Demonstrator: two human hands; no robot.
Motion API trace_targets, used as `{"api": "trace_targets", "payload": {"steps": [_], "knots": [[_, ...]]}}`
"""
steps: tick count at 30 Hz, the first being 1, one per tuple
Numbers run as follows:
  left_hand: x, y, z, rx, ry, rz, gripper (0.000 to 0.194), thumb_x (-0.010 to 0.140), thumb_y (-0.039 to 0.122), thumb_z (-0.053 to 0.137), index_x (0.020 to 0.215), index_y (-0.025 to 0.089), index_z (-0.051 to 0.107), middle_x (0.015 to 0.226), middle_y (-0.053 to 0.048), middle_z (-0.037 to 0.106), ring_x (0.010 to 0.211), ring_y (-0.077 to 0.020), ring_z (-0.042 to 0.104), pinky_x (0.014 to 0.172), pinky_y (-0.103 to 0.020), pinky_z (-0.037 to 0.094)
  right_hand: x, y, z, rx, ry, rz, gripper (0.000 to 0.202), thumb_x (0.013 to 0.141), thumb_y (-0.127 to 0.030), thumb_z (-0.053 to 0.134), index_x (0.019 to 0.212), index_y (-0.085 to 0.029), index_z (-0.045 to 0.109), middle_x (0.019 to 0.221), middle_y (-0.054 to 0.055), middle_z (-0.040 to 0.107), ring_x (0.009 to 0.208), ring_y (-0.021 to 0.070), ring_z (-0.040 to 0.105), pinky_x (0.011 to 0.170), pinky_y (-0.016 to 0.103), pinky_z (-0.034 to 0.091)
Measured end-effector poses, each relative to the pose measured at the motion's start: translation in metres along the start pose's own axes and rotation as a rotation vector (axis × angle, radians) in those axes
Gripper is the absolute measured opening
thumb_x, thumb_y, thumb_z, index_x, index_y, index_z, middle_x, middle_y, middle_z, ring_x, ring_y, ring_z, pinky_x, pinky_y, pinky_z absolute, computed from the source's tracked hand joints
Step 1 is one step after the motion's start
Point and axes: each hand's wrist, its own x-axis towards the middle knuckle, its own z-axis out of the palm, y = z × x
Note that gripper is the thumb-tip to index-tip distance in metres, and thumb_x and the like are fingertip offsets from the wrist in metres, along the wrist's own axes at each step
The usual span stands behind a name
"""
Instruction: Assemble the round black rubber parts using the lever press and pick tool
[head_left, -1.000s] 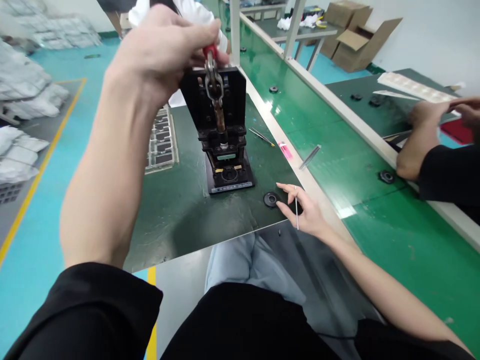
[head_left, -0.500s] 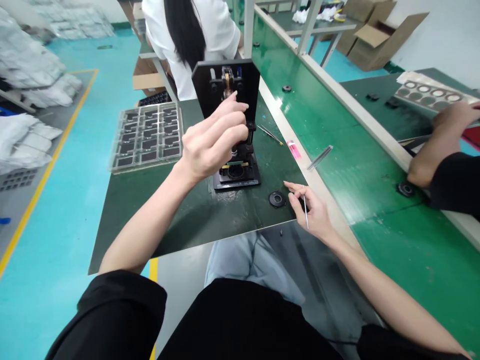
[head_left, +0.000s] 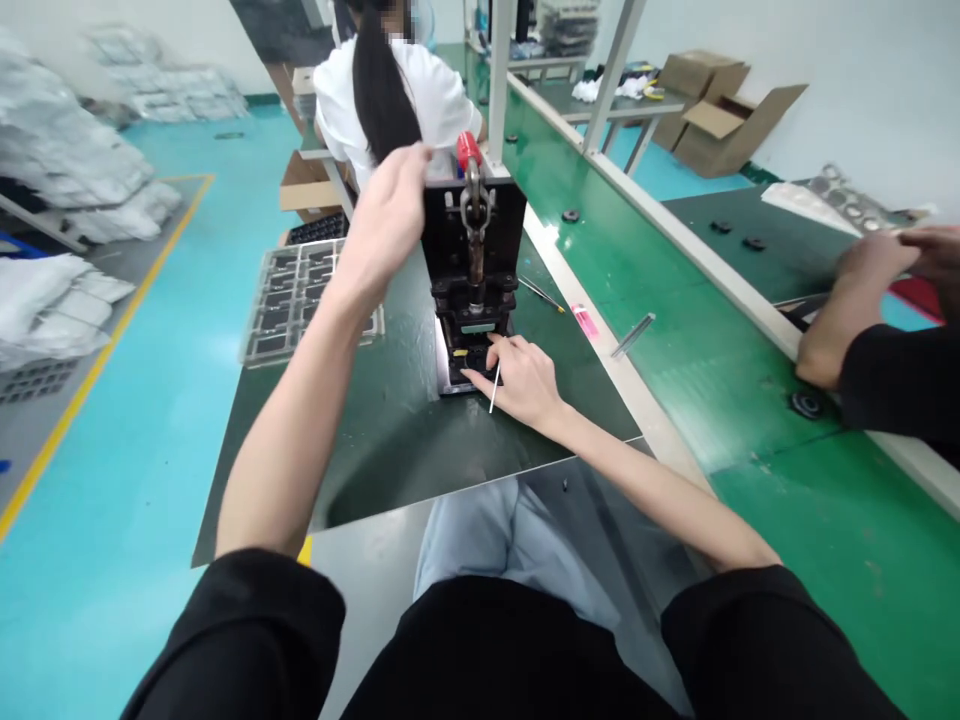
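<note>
On the green table stands a black hand press (head_left: 477, 250) with a red-tipped lever (head_left: 469, 152) raised upright. My left hand (head_left: 386, 210) is up beside the press's top left edge, fingers stretched and slightly blurred, apart from the lever. Down at the press base, my right hand (head_left: 525, 378) has thumb and fingers around a black round part (head_left: 475, 362), partly hidden by the fingers. A thin pale stick (head_left: 494, 388) is also tucked in that hand and points downward.
A clear tray (head_left: 281, 305) of black parts lies left of the press. Tweezers (head_left: 541, 294) and a pink-labelled item (head_left: 585, 321) lie to its right. Black round parts (head_left: 806, 403) sit on the green conveyor. A co-worker's arm (head_left: 847, 300) is at right; a person (head_left: 405, 100) sits ahead.
My right hand has moved left from the table edge to the press base, and the black round part beside it has left its spot. My left hand has shifted up-left, uncovering the lever.
</note>
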Motion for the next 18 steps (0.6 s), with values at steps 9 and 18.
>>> {"api": "trace_targets", "payload": {"steps": [9,18], "knots": [[-0.147,-0.082,-0.007,0.018,0.280,0.115,0.013,0.092,0.012,0.051,0.100,0.022,0.050,0.081,0.000,0.066,0.075,-0.0151,0.067,0.061,-0.026,0.053,0.011,-0.005,-0.014,0.105,-0.154,0.041,0.013,0.087,-0.029,0.070,0.085,-0.021,0.060,0.090,0.009,0.073,0.094,0.0269,0.068,0.083,0.037,0.053],[-0.205,-0.072,0.025,0.372,-0.493,0.577,0.022,0.096,0.009,0.048,0.112,0.020,0.059,0.096,-0.007,0.072,0.091,-0.0200,0.072,0.081,-0.032,0.061,-0.105,0.087,-0.123,0.174,0.230,0.017,0.022,0.088,-0.030,0.070,0.076,-0.028,0.052,0.099,0.007,0.074,0.105,0.0280,0.070,0.090,0.047,0.058]]}}
